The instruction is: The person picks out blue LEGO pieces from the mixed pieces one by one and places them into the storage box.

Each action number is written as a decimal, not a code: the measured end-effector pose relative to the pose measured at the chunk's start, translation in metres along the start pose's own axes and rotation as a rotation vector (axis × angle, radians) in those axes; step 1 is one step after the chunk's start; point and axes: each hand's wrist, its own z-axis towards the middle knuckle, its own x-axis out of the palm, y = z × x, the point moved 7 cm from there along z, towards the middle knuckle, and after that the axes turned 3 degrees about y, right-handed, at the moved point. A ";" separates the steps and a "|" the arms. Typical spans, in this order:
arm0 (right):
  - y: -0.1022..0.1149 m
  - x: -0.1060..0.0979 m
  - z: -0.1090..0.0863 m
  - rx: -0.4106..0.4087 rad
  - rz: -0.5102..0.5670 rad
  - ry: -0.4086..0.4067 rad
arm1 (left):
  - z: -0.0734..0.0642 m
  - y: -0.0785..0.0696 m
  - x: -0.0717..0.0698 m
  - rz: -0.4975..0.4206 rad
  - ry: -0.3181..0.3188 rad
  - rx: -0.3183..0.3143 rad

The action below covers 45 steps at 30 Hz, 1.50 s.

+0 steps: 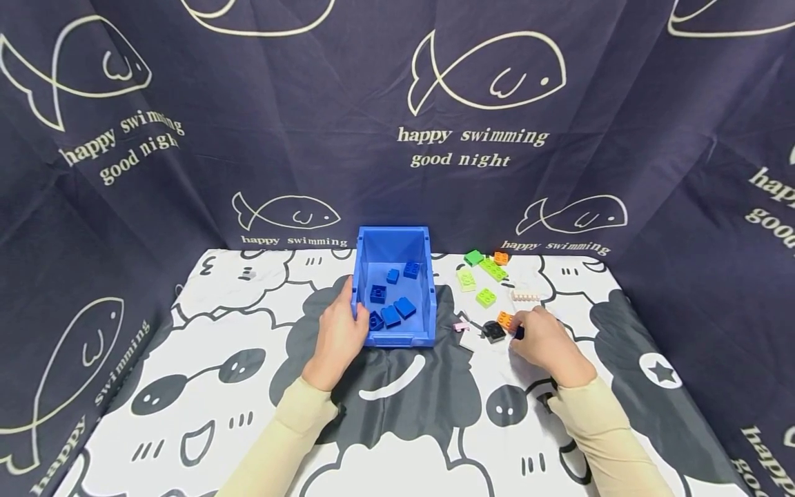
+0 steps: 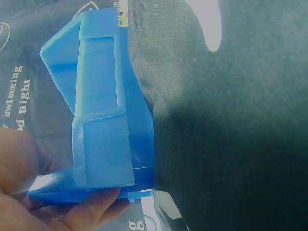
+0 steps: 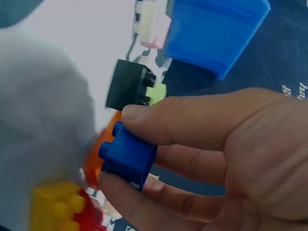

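My left hand grips the left wall of a blue plastic bin, its thumb by the rim. Up close in the left wrist view, the fingers curl around the wall of the bin. Inside lie several blue toy bricks. To the right of the bin, my right hand pinches a blue toy brick between thumb and fingers. Beside that hand are an orange brick and a black brick.
Behind the right hand lie lime bricks, a green brick and another orange one. A pink piece sits near the bin. The right wrist view also has a yellow brick. Dark fabric hangs behind.
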 end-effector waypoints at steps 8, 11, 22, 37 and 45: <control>-0.001 -0.015 0.007 0.003 0.004 0.000 | 0.001 0.001 -0.002 0.006 -0.004 -0.005; 0.000 -0.024 0.010 0.001 -0.001 -0.003 | 0.002 0.001 -0.002 0.009 -0.002 -0.005; 0.025 -0.068 0.020 -0.091 -0.015 -0.120 | 0.000 0.000 -0.004 0.006 -0.011 -0.005; 0.103 -0.121 0.032 -0.209 0.076 -0.236 | -0.002 0.001 -0.001 -0.001 -0.001 -0.008; 0.140 -0.123 0.040 -0.267 0.150 -0.299 | -0.002 -0.002 -0.002 -0.006 -0.001 -0.005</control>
